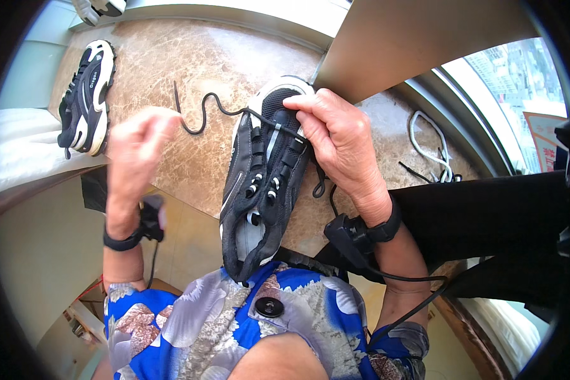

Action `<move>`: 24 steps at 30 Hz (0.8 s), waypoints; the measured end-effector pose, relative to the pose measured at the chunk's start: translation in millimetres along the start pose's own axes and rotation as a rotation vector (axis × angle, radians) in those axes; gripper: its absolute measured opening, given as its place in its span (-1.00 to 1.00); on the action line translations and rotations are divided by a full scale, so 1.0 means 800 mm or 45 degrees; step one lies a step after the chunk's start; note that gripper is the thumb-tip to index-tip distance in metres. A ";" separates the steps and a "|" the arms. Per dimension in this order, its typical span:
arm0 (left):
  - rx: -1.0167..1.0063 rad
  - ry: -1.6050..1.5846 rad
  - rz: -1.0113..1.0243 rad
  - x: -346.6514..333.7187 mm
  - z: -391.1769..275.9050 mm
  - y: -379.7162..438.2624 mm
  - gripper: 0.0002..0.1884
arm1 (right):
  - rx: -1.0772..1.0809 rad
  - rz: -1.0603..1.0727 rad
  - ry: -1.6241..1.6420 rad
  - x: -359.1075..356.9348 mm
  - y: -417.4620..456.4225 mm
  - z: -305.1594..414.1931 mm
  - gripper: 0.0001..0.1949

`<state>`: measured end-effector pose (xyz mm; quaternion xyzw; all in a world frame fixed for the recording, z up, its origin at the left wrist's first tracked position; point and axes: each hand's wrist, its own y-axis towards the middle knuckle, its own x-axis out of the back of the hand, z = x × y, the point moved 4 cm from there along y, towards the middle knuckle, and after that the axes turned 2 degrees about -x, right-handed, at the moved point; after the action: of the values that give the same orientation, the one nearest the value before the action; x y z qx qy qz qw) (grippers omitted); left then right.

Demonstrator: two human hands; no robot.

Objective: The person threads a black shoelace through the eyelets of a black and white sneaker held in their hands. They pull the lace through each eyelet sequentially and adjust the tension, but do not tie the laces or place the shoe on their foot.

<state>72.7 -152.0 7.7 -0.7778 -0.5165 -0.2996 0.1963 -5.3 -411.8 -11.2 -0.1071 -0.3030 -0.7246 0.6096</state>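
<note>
A black-and-white sneaker (279, 161) lies before me with its toe pointing away and its heel against my shirt. One black shoelace (213, 97) crosses the front of its tongue, and its loose left part curves over the stone surface. My right hand (339, 137) grips the right front of the sneaker, thumb and index finger beside the crossing lace. What its other fingers touch is hidden. To the left of the sneaker, my left hand (142, 142) is raised and blurred, its fingers curled. Its fingertips overlap the loose lace in view; whether they hold it is unclear.
Another black-and-white sneaker (88, 97) rests on the left of the marbled stone sill (171, 52). A white lace loop (427, 135) lies at the right, near a person's black-clad leg (479, 218). A brown panel (408, 42) stands by the window. Cables run from both wrist devices.
</note>
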 end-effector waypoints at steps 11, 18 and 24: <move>0.213 -0.195 0.382 -0.099 0.002 0.062 -0.52 | 0.216 -0.046 -0.307 -0.011 -0.007 0.020 -0.56; 0.372 -0.709 0.375 -0.108 0.025 0.067 -0.76 | 0.179 -0.009 -0.315 -0.017 -0.003 0.019 -0.55; 0.579 -1.781 0.411 -0.093 0.028 0.064 -0.82 | 0.153 -0.005 -0.288 -0.018 -0.002 0.021 -0.54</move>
<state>104.2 -209.1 -58.7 -0.7931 -0.4494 0.4107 0.0197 -7.1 -390.5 -6.3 -0.1507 -0.4129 -0.6896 0.5755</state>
